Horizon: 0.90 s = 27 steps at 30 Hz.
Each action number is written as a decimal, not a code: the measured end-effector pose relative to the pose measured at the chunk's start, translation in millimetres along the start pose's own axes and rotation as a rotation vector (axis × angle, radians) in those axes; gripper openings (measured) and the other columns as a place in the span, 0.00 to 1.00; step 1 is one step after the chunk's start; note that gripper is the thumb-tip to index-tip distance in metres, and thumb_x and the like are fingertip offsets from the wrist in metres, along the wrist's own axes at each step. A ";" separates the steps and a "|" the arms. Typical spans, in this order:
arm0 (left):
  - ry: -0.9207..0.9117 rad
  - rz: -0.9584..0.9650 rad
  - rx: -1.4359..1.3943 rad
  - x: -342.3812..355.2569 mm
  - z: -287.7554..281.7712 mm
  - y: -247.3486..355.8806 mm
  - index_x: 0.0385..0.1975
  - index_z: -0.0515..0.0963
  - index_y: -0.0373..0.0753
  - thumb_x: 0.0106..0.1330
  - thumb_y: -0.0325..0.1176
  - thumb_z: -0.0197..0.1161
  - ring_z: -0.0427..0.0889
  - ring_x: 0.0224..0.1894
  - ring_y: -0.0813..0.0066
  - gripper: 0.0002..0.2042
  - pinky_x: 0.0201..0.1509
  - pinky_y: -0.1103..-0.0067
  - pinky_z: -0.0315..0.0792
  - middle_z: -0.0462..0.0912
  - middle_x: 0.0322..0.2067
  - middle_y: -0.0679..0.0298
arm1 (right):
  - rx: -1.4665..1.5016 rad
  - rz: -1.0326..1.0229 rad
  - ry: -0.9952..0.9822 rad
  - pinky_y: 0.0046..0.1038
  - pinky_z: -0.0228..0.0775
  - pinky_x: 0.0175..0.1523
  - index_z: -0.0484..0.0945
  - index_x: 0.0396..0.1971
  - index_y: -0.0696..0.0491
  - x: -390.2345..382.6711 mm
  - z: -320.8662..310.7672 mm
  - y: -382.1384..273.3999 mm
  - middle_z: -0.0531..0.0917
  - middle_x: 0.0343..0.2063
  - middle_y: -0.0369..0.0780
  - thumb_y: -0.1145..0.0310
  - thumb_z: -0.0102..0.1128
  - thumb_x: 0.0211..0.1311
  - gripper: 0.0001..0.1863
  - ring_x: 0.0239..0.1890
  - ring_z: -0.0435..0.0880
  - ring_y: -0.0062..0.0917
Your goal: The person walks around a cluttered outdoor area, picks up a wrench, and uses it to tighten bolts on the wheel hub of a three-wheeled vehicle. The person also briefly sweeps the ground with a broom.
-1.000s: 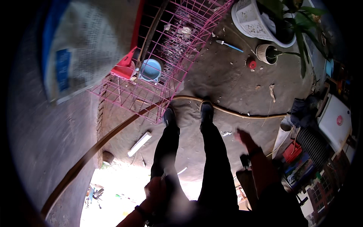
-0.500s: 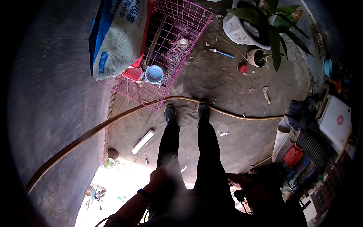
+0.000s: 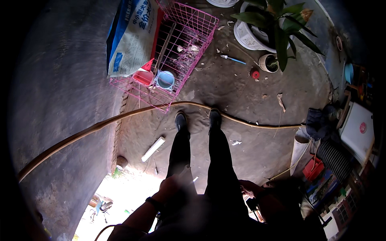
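apparently gripping slim pale-grey object [image 3: 185, 170] with left hand [image 3: 169, 188], in front of black-trousered left leg [image 3: 179, 154]. holding right hand [image 3: 250, 187] beside right thigh [image 3: 226, 186], dimly lit; cannot tell whether gripping anything. beyond dark shoes [image 3: 181, 121]: pink wire cage [image 3: 206, 35].

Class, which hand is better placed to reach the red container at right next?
Likely the right hand: it appears nearer the red container, on that side; the left hand is by the left leg.
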<state>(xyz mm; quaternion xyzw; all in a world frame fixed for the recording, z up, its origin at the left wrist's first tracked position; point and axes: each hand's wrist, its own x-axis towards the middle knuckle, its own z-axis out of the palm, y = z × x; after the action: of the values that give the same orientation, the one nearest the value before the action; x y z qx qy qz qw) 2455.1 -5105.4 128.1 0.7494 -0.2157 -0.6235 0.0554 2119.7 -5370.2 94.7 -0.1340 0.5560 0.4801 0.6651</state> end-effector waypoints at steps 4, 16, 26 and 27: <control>-0.027 -0.068 -0.013 -6.3 2.5 14.0 0.38 0.74 0.39 0.70 0.46 0.51 0.81 0.41 0.44 0.15 0.45 0.58 0.74 0.82 0.34 0.48 | -0.017 -0.034 -0.009 0.38 0.66 0.56 0.72 0.62 0.46 -14.8 -0.6 -6.6 0.79 0.53 0.32 0.42 0.49 0.69 0.30 0.51 0.77 0.27; -0.077 0.012 0.175 -36.3 35.1 40.8 0.34 0.77 0.37 0.65 0.34 0.54 0.83 0.39 0.54 0.08 0.41 0.65 0.79 0.78 0.35 0.53 | -0.086 -0.121 0.023 0.39 0.62 0.61 0.72 0.62 0.45 -72.5 -21.4 -28.4 0.77 0.54 0.33 0.43 0.55 0.66 0.31 0.53 0.75 0.27; 0.173 -0.134 -0.203 -61.9 104.4 54.1 0.35 0.74 0.36 0.66 0.46 0.53 0.81 0.42 0.43 0.17 0.47 0.56 0.74 0.81 0.35 0.45 | -0.175 -0.263 0.051 0.48 0.64 0.65 0.59 0.70 0.48 -108.7 -59.9 -29.3 0.66 0.67 0.43 0.49 0.51 0.71 0.33 0.67 0.67 0.38; 0.188 -0.131 -0.223 -64.7 105.6 57.2 0.36 0.74 0.36 0.66 0.47 0.52 0.81 0.43 0.41 0.17 0.47 0.54 0.73 0.82 0.34 0.44 | -0.209 -0.283 0.052 0.48 0.63 0.65 0.59 0.70 0.49 -113.0 -60.4 -27.6 0.66 0.67 0.43 0.48 0.51 0.71 0.34 0.67 0.67 0.38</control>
<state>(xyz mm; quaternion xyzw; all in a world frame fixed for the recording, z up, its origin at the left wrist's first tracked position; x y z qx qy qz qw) 2331.0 -5111.9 184.2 0.8062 -0.0897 -0.5729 0.1175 2113.5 -5482.3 162.1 -0.2917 0.4957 0.4335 0.6937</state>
